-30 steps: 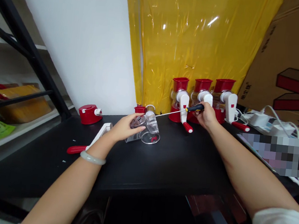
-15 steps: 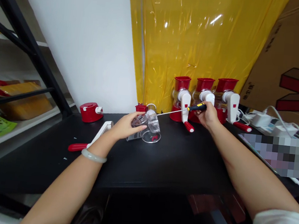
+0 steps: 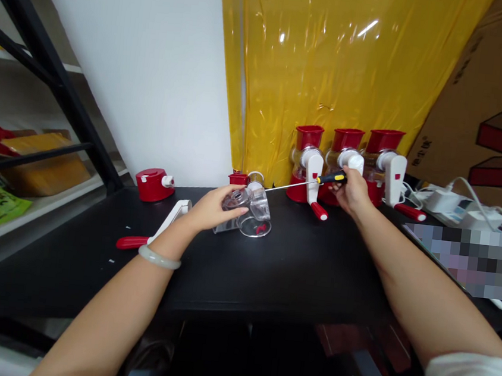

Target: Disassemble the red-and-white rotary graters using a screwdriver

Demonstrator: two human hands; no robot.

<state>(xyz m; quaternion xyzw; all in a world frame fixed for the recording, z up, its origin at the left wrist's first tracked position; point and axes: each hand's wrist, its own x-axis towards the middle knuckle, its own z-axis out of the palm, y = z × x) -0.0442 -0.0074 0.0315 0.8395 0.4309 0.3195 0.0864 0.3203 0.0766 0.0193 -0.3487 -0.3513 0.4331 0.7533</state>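
My left hand [image 3: 215,208] is closed around a clear plastic grater body [image 3: 257,209], which lies tipped on its side on the black table. In my right hand [image 3: 353,190] is a screwdriver [image 3: 333,178] with a black and yellow handle. Its long shaft points left, and the tip is close to the clear body; whether they touch I cannot tell. Behind the body are a small red part [image 3: 237,179] and a metal drum [image 3: 256,180]. A white crank with a red handle [image 3: 133,242] lies beside my left wrist, and a red base [image 3: 154,185] stands behind it.
Three assembled red and white rotary graters [image 3: 310,137] stand at the back right, their cranks jutting forward. White chargers and cables [image 3: 444,201] and a flat, blurred-out device [image 3: 459,258] lie on the right. A black frame with shelves [image 3: 59,90] is on the left.
The view has shifted slightly. Both hands keep their hold, and the screwdriver stays in nearly the same place against the clear body.
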